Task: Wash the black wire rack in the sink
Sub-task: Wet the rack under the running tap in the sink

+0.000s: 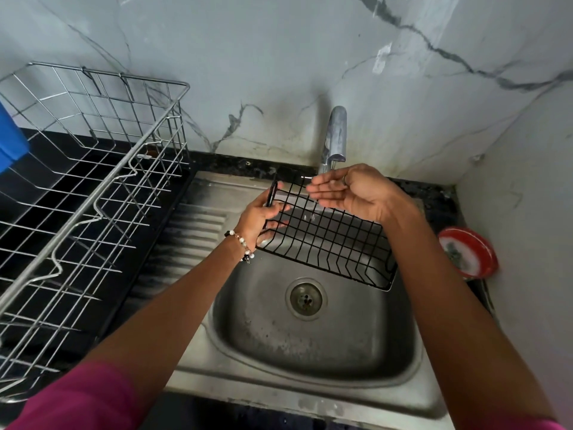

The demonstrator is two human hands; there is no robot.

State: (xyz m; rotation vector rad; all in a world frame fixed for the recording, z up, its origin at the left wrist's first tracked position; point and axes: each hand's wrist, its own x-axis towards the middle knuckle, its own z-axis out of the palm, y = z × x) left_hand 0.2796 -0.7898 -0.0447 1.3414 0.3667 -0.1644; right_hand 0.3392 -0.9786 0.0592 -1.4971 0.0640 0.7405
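The black wire rack (328, 237) hangs tilted over the sink (310, 346), under the tap (335, 135). The left hand (263, 212) grips its end; the right hand (350, 190) is cupped open, holding nothing (no running water discernible). Washing looks barely begun.

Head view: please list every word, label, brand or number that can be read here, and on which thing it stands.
None: no readable text anywhere.
Red plate: the marks at its centre are too blurred to tell whether they are writing.
Black wire rack, tap, sink: no markings visible.
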